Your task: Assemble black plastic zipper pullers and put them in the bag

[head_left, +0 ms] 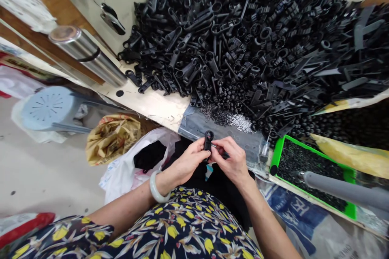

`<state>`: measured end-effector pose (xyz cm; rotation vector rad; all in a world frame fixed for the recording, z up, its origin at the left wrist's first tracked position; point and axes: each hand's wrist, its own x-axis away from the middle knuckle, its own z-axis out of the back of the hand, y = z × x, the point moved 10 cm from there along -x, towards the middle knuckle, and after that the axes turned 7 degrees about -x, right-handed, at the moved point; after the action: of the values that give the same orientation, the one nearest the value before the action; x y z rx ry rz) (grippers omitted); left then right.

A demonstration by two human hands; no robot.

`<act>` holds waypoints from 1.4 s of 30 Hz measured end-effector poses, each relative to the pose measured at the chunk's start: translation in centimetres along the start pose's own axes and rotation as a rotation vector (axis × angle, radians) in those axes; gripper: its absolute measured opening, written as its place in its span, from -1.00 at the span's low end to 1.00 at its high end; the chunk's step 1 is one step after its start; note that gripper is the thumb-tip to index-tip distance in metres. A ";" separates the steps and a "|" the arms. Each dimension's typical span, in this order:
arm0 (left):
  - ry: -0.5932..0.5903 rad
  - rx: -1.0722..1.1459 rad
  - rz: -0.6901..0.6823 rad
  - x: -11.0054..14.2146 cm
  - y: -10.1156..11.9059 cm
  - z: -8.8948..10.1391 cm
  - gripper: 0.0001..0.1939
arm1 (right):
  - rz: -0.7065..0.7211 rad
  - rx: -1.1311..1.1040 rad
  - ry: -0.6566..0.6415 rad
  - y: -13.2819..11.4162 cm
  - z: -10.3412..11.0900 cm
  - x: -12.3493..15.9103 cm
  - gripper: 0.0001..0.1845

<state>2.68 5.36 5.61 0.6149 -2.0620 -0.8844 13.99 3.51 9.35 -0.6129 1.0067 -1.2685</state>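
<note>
My left hand (190,160) is closed on a black plastic part (208,139) with a rounded ring-shaped end, held upright in front of my body at the bench edge. My right hand (230,158) pinches at the right side of the same part; something small and greyish shows at its fingertips, too small to name. Just beyond my hands, a pile of small silver pins (241,122) lies on a dark mat (197,123). Next to the pins are small black pieces (221,118).
A large heap of black plastic parts (212,32) covers the bench behind. On the right are a green tray (278,156) of tiny black pieces and a grey rod-shaped tool (337,186). A steel flask (91,54) stands left, above a blue stool (48,107) and a brown bag (112,139).
</note>
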 end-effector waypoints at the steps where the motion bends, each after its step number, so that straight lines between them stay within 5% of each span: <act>1: -0.003 -0.012 -0.007 0.0 -0.1 0.0 -0.82 | 0.012 0.021 -0.002 -0.2 -0.1 0.0 -0.84; 13: -0.009 -0.087 -0.031 -0.6 -1.9 0.2 -0.79 | 0.143 0.341 -0.067 -1.3 -0.8 0.8 -0.77; 29: -0.001 -0.176 -0.015 -1.0 -2.6 0.6 -0.71 | 0.079 0.350 -0.054 -1.4 -0.5 -0.1 -0.78; 42: 0.015 -0.126 -0.010 -1.2 -2.8 0.8 -0.74 | 0.305 0.638 -0.236 -2.6 -2.4 -0.5 -0.80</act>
<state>3.00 4.70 2.60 0.5617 -1.9743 -1.0042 10.65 3.75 10.60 -0.1010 0.4345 -1.1277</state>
